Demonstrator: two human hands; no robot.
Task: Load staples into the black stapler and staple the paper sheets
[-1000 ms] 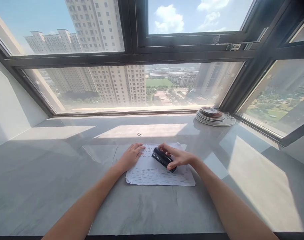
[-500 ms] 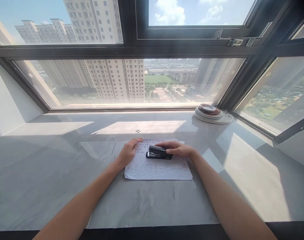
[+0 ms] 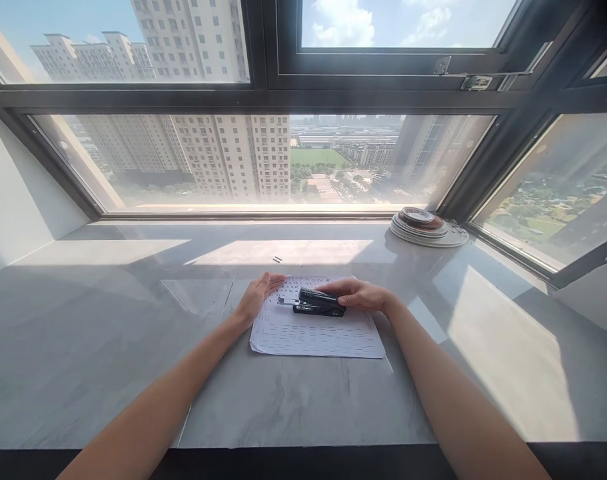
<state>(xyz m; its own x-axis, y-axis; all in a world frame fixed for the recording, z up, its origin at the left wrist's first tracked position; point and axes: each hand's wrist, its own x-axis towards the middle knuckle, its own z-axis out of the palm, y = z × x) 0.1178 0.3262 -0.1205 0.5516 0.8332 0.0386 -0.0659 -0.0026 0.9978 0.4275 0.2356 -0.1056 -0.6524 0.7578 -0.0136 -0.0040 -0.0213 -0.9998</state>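
A printed sheet of paper [image 3: 316,333] lies flat on the grey stone sill [image 3: 303,400]. On it rests a black stapler [image 3: 317,303], lying sideways with its metal end pointing left. My right hand [image 3: 359,294] grips the stapler's right end from above, fingers curled round it. My left hand [image 3: 257,296] is at the paper's upper left corner, turned on edge with fingers stretched out toward the stapler's metal tip, holding nothing.
A stack of round plates [image 3: 426,228] sits at the back right near the window frame. Two small staples [image 3: 277,259] lie on the sill beyond the paper. Large windows run along the far edge; a white wall [image 3: 18,220] stands at left.
The stapler has turned from a diagonal to lying sideways, and its metal end now sticks out left. My left hand has lifted from flat on the paper onto its edge.
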